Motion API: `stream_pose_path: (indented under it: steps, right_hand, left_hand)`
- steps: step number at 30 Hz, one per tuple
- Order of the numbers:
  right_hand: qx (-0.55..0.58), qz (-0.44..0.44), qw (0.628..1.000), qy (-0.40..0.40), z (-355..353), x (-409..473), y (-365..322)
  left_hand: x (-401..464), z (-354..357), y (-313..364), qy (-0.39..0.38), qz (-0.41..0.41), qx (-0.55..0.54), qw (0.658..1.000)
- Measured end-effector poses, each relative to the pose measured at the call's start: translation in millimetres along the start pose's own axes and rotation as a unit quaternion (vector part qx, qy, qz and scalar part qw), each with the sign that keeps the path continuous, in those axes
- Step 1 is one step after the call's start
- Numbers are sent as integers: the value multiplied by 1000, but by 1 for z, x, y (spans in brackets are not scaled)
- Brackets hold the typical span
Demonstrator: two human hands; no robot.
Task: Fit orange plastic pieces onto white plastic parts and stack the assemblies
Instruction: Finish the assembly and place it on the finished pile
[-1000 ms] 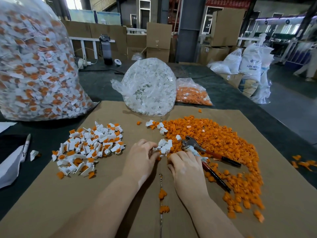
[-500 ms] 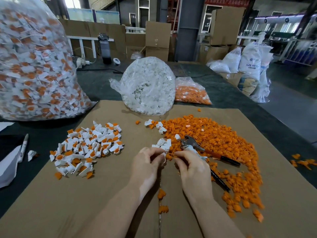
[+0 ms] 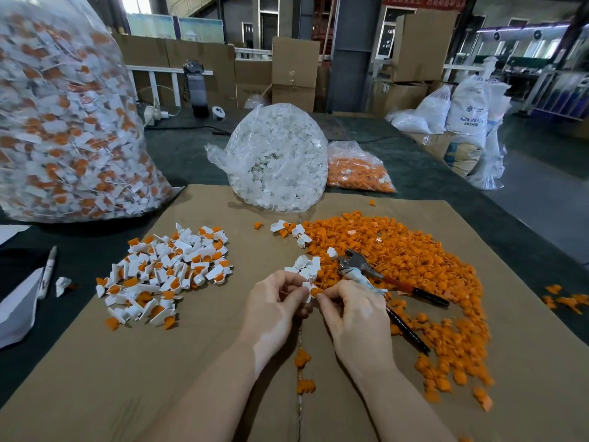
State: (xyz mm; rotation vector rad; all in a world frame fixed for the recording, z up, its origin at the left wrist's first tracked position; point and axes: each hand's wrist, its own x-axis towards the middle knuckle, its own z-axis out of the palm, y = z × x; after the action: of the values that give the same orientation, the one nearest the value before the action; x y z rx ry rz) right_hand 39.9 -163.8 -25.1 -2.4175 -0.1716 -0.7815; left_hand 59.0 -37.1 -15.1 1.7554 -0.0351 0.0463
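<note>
1. The person's left hand pinches a small white part between thumb and fingers, held just above the cardboard sheet.
2. The right hand pinches an orange piece at its fingertips; the piece touches the white part, and the two hands meet there.
3. Just beyond the hands lies a small cluster of loose white parts, at the near edge of the orange heap.
4. That heap of loose orange pieces spreads to the right across the cardboard and trails down toward the near right corner.
5. A pair of pliers with red-and-black handles lies on the heap, just beside the right hand.
6. To the left, well apart from the hands, sits a pile of finished white-and-orange assemblies.
7. At the far edge of the cardboard stands a clear bag of white parts, and beside it, to the right, a smaller bag of orange pieces.
8. A big clear bag of assemblies fills the far left, on the dark table.
9. A marker pen lies on the table left of the cardboard.
10. Two small orange clumps lie on the cardboard between the forearms.
</note>
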Motion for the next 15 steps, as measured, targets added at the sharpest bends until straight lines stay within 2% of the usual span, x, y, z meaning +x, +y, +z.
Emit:
stream_pose_path:
  steps: [7,15]
  right_hand:
    - [-30,-35,999,-1,3,0,1]
    - [64,-28,997,-23,-3,-1,2]
  left_hand:
    - [-4,3,-2,-13,37,48,998]
    - [-1,-1,-1,-6,19,14,1000]
